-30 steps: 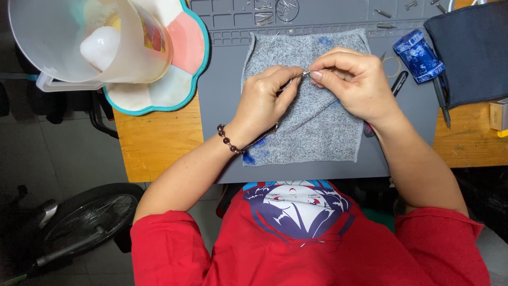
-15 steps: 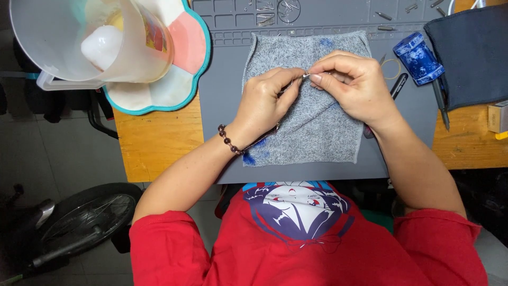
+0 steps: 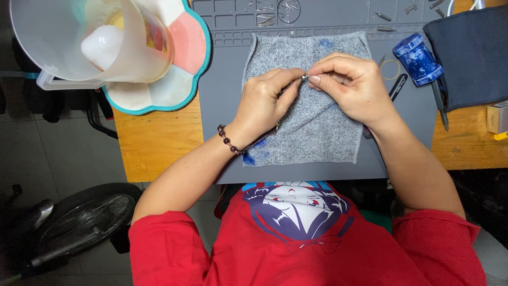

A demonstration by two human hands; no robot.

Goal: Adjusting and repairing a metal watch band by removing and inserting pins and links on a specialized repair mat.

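Over a grey speckled cloth [image 3: 317, 132] with blue stains, my left hand [image 3: 264, 103] and my right hand [image 3: 352, 87] meet fingertip to fingertip. Between thumbs and forefingers they pinch a tiny shiny metal part [image 3: 306, 76]; both hands grip it. The cloth lies on a grey work mat [image 3: 222, 106]. A dark bead bracelet [image 3: 228, 142] circles my left wrist.
A clear plastic jug [image 3: 90, 42] stands on a flower-shaped tray [image 3: 174, 90] at the left. Right of my hands lie a blue cylinder [image 3: 418, 59], a rubber ring [image 3: 391, 69], a black pen [image 3: 398, 86] and dark fabric [image 3: 471, 53]. Small metal bits [image 3: 275, 8] sit in the mat's top compartments.
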